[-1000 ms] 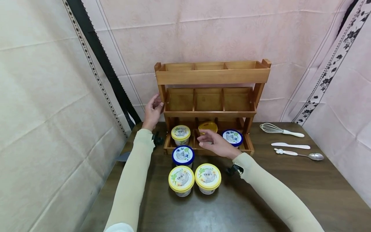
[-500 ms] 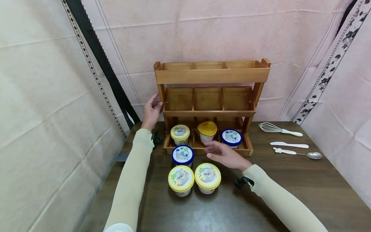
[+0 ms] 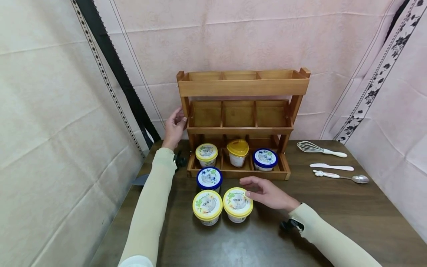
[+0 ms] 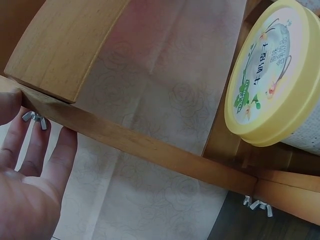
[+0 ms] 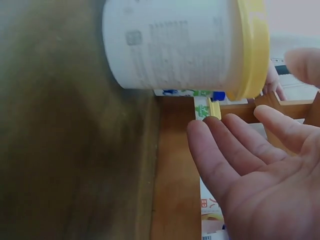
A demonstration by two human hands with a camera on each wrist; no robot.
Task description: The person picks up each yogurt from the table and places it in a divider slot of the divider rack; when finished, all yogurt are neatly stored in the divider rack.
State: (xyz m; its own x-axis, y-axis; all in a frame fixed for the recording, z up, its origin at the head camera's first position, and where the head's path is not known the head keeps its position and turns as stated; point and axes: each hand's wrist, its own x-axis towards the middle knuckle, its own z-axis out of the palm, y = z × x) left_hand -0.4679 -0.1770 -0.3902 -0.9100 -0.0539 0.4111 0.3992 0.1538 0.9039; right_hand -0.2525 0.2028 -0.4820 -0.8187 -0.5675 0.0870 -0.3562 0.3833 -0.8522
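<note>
A three-tier wooden rack (image 3: 243,88) stands at the back of the table. My left hand (image 3: 174,128) holds its left upright, thumb on one side and fingers on the other, beside a wing nut (image 4: 35,117). In the lowest tier sit a yellow-lidded cup (image 3: 206,152), a cup with a darker yellow peaked lid (image 3: 237,148) and a blue-lidded cup (image 3: 265,158). My right hand (image 3: 269,193), fingers extended, is right beside the front right yellow-lidded cup (image 3: 237,203); the thumb overlaps its lid, contact unclear. Left of that cup is another yellow-lidded cup (image 3: 207,205).
Another blue-lidded cup (image 3: 209,178) stands before the rack. At the table's right lie a whisk (image 3: 320,149), a white knife (image 3: 331,167) and a spoon (image 3: 341,177). A bluish flat object (image 3: 141,180) shows partly behind the left sleeve.
My right hand has drawn back from the middle cup in the lowest tier to the front right yellow-lidded cup. The left hand stays on the rack's upright.
</note>
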